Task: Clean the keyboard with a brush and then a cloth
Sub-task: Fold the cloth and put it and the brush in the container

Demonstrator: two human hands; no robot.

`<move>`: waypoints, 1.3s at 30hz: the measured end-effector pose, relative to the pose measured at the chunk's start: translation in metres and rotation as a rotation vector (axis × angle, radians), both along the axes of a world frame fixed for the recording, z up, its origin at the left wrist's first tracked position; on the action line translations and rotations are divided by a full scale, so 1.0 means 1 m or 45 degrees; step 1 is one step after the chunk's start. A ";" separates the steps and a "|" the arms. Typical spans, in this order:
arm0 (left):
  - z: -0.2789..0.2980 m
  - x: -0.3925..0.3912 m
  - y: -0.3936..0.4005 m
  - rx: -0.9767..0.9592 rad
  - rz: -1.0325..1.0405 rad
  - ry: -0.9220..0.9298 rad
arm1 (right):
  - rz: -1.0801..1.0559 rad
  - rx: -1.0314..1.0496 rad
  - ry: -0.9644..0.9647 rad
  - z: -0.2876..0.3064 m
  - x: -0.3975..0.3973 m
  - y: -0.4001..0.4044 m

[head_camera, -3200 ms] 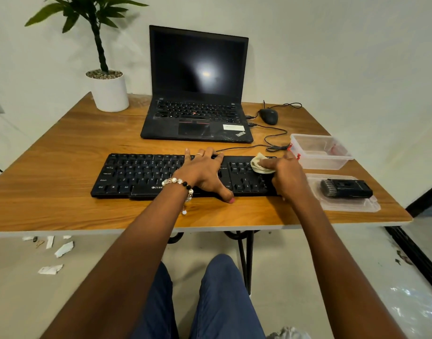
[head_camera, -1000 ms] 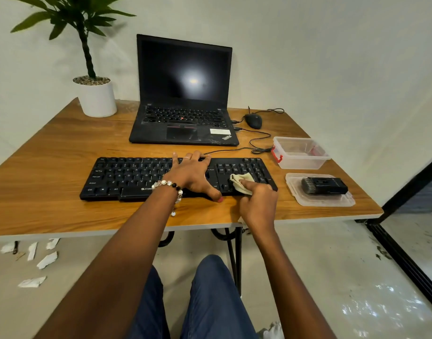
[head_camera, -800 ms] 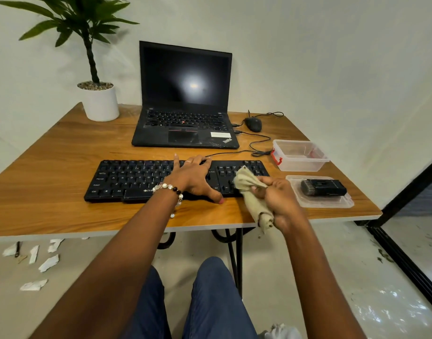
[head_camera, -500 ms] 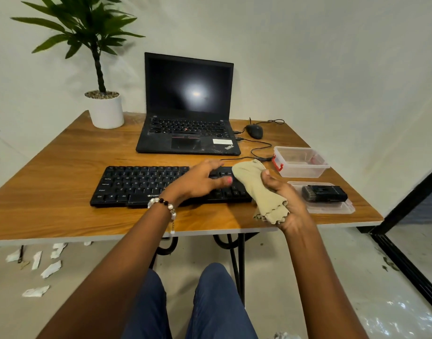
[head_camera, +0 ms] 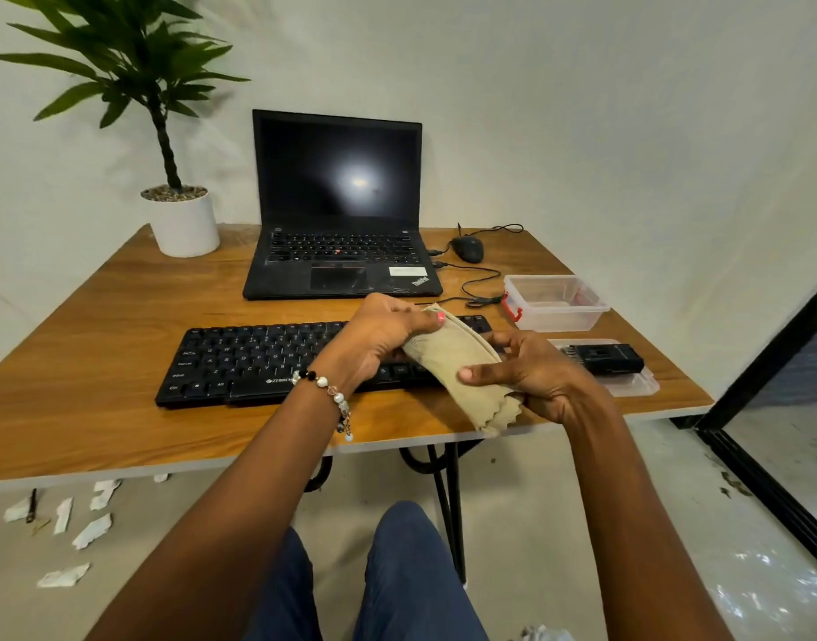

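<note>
Left hand [head_camera: 382,337], beaded bracelet at the wrist, curled around the far end of a folded beige cloth [head_camera: 457,367], thumb pinching its upper edge. Right hand [head_camera: 531,372] gripping the near end of the same cloth, thumb laid across the top, fingers wrapped beneath; scalloped hem hanging over the edge of the wooden table [head_camera: 97,363]. Directly below both hands, partly hidden by them: flat black keyboard [head_camera: 254,358]. Beyond the left hand: open black laptop [head_camera: 339,224]. Beyond the right hand: black wired mouse [head_camera: 467,248] and clear plastic box [head_camera: 554,303]. Right of the right hand: black brush [head_camera: 605,359] lying on a clear plastic lid [head_camera: 638,386]. Far left: potted plant in white pot [head_camera: 184,222].
</note>
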State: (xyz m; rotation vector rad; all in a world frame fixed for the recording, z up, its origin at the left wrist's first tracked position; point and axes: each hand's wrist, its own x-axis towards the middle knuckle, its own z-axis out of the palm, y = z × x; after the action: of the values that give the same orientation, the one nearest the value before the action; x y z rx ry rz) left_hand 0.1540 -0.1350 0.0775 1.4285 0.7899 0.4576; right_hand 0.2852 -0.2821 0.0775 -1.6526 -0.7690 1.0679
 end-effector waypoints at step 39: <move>-0.007 0.090 -0.057 0.056 -0.030 0.011 | -1.083 0.038 -1.153 -0.021 0.082 -0.018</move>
State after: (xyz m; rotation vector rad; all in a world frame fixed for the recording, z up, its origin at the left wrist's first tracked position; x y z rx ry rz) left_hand 0.2443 -0.1920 0.0710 1.4802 0.7736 0.4531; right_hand 0.3672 -0.3001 0.0569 -2.1250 -0.4973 -0.3257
